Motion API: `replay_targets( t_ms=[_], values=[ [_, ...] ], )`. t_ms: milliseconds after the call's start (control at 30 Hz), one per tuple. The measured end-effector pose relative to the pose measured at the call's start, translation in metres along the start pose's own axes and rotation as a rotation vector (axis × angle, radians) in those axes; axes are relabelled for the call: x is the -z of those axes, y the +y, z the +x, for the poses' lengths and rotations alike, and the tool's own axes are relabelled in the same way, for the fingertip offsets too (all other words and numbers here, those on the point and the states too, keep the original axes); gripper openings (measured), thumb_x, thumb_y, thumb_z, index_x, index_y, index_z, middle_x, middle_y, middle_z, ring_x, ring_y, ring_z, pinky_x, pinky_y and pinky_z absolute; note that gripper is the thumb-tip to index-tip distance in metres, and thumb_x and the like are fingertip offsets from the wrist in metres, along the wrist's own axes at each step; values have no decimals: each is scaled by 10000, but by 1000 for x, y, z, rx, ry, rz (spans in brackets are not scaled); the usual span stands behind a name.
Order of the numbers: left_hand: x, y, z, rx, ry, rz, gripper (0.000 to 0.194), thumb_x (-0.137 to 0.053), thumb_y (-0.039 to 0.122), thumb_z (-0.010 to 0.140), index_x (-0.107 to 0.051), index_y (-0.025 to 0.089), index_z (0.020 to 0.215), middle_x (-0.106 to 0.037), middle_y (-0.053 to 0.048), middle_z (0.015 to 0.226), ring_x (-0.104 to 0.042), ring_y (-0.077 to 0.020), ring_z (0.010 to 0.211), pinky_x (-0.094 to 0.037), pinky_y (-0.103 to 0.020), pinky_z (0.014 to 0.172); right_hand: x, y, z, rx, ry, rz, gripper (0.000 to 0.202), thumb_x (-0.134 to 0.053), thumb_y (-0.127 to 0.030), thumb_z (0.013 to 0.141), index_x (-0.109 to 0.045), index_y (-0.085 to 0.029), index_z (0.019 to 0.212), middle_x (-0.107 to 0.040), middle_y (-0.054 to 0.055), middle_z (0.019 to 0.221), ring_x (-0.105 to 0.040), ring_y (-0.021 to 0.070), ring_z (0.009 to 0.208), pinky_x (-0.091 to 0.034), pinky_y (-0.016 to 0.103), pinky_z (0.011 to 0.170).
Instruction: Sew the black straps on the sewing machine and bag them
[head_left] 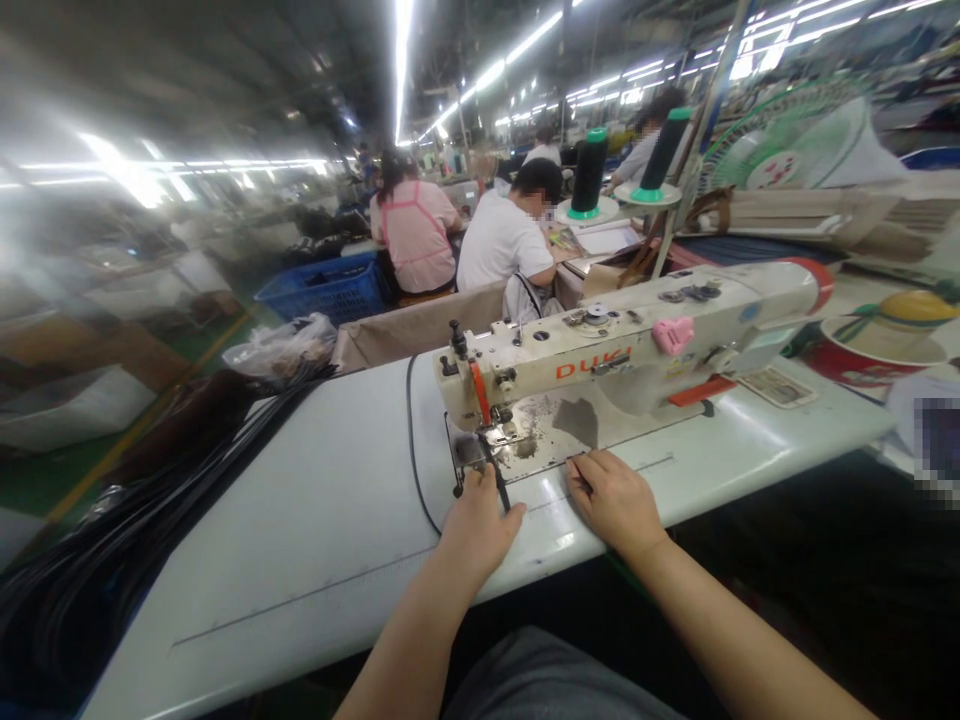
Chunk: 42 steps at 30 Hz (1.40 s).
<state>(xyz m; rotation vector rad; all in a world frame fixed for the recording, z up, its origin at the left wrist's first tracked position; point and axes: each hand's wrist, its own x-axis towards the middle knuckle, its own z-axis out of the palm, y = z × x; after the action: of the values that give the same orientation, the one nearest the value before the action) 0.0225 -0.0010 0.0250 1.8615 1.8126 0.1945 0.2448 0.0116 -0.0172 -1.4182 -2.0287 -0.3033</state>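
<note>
A white sewing machine with orange lettering stands on the pale table. My left hand is at the near side of its needle area, fingers bent down and thumb out to the right. Between them runs a narrow black strip, leading up to the presser foot. A thin black cord curves over the table and passes out of sight by the left hand. To the right, my right hand rests at the machine bed's near edge, fingers curled in; whatever they hold, if anything, is hidden.
Long black strips hang over the table's left edge. Two black thread cones stand behind the machine. A red-rimmed bowl sits at the right, below a green fan. Co-workers sit beyond, near a blue crate.
</note>
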Motion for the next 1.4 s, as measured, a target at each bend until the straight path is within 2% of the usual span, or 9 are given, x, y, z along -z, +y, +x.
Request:
replay_targets(
  t_ms=[267,500,733,967,1233,1400],
  values=[
    [3,7,-10,1,-46,57,754,-572,383,944,-348,27,1571,-537,-231,1454,-608,-320,1259,-452,-365,1081,-1,0,-1,-13,-16,-5,235,-504,-207,996,-648,-205,809,-627,49,773,-562,198,767,-402,311,733],
    [-3,6,-11,-6,-47,85,744,-572,362,937,-345,48,1572,-485,-242,1516,-624,-323,1255,-469,-354,1065,0,-1,-1,-24,-10,-13,229,-509,-191,979,-662,-205,809,-639,52,775,-550,198,763,-407,312,738],
    [-2,8,-15,-11,-52,81,758,-587,336,926,-329,51,1579,-461,-240,1541,-596,-315,1305,-454,-333,1086,0,-1,-1,-14,16,-3,221,-524,-185,971,-661,-199,798,-630,50,762,-562,195,751,-405,308,732],
    [-3,4,-15,-39,-47,10,802,-636,318,881,-338,53,1578,-493,-252,1504,-631,-341,1244,-483,-378,1061,1,-1,0,-9,-3,-28,260,-499,-210,999,-652,-201,789,-634,56,767,-566,202,746,-414,316,722],
    [-5,1,-15,-34,-33,-20,813,-651,332,860,-353,95,1578,-524,-222,1491,-634,-318,1237,-468,-350,1075,2,-1,1,4,-22,-29,270,-487,-222,1008,-644,-208,789,-635,58,772,-573,206,762,-419,318,747],
    [-7,-1,-15,-44,-27,-5,814,-634,342,871,-346,51,1575,-541,-238,1458,-643,-335,1208,-477,-376,1059,2,-1,1,3,-18,-34,280,-485,-234,1016,-640,-206,784,-631,56,769,-571,203,756,-415,319,732]
  ],
)
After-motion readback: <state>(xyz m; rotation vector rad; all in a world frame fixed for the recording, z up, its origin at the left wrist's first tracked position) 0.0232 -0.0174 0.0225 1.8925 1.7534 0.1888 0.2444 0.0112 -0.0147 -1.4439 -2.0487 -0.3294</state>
